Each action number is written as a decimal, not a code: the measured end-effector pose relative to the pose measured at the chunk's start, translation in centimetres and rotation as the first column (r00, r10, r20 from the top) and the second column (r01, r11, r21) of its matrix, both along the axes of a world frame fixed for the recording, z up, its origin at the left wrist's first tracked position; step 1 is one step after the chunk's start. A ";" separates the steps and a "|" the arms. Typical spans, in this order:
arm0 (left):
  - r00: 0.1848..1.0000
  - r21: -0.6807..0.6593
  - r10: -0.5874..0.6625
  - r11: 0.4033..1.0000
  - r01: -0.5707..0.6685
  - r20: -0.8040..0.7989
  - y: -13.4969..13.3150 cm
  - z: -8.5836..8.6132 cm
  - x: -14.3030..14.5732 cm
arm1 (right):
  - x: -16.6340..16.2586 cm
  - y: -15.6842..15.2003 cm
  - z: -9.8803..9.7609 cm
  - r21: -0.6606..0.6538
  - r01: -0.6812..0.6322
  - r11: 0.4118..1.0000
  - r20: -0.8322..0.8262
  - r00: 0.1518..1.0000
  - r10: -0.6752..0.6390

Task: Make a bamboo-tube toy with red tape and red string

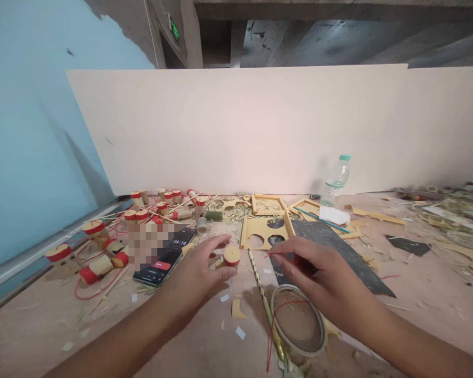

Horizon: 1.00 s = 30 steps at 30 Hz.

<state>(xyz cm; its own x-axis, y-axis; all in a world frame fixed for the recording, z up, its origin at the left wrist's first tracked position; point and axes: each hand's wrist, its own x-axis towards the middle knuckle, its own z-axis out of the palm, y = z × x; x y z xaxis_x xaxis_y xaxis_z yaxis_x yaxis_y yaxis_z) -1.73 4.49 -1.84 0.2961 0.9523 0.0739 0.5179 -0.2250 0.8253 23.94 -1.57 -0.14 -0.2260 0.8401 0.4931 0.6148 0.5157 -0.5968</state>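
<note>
A small tube [232, 257] with a tan wooden disc on top, a tiny hole in its middle, stands upright on the table. My left hand [205, 265] curls around it, thumb at its near side and index finger behind. My right hand [309, 262] pinches a thin red string [268, 336] near its end, to the right of the tube. The string trails down across a pale ring [275, 310], like a tape roll. Between my hands lies a pen-like stick [265, 300] with a black-and-yellow pattern.
A phone [161, 265] lies left. Behind it are several red-banded tubes [96, 269] with red strings. Wooden frames [244, 231], a dark sheet [335, 252], a paper wad [334, 215] and a bottle [336, 181] are farther back. Shavings litter the table; a white board [236, 131] rises behind.
</note>
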 end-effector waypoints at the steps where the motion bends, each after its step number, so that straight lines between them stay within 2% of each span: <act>1: 1.000 0.000 -0.015 1.000 0.015 0.007 0.1 -0.4 0.0 | 0.0 0.1 0.2 0.029 -0.010 1.000 0.023 1.000 0.009; 4: 0.999 0.006 -0.039 0.999 0.039 0.030 -0.1 -0.6 0.3 | 0.0 0.3 0.9 0.085 -0.047 0.995 0.151 0.988 0.033; 8: 0.999 0.036 -0.035 0.999 0.034 0.023 -1.1 0.7 0.9 | -0.4 0.5 1.3 0.178 -0.096 0.979 0.280 0.959 0.043; 11: 0.997 0.046 -0.079 0.996 0.078 0.017 -1.9 1.4 1.3 | -0.6 0.8 1.0 0.216 -0.111 0.970 0.283 0.958 0.047; 14: 0.994 0.059 -0.104 0.993 0.103 0.024 -2.5 1.4 1.4 | -0.5 0.8 0.4 0.211 -0.128 0.969 0.268 0.961 0.069; 21: 0.978 0.248 -0.205 0.946 0.206 -0.031 -3.0 0.4 1.1 | -0.1 0.1 -0.3 0.240 -0.140 0.960 0.317 0.946 0.059; 30: 0.978 0.278 -0.202 0.938 0.209 -0.052 -3.3 0.4 0.9 | -0.1 -0.2 -0.1 0.265 -0.162 0.951 0.313 0.947 0.074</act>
<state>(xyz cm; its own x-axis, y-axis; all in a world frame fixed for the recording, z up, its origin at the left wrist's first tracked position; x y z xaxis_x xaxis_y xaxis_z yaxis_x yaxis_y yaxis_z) -0.78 1.22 -1.42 0.4876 0.8123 0.3201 0.4537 -0.5490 0.7020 23.83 -1.73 -0.24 -0.4870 0.6334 0.6014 0.6648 0.7154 -0.2152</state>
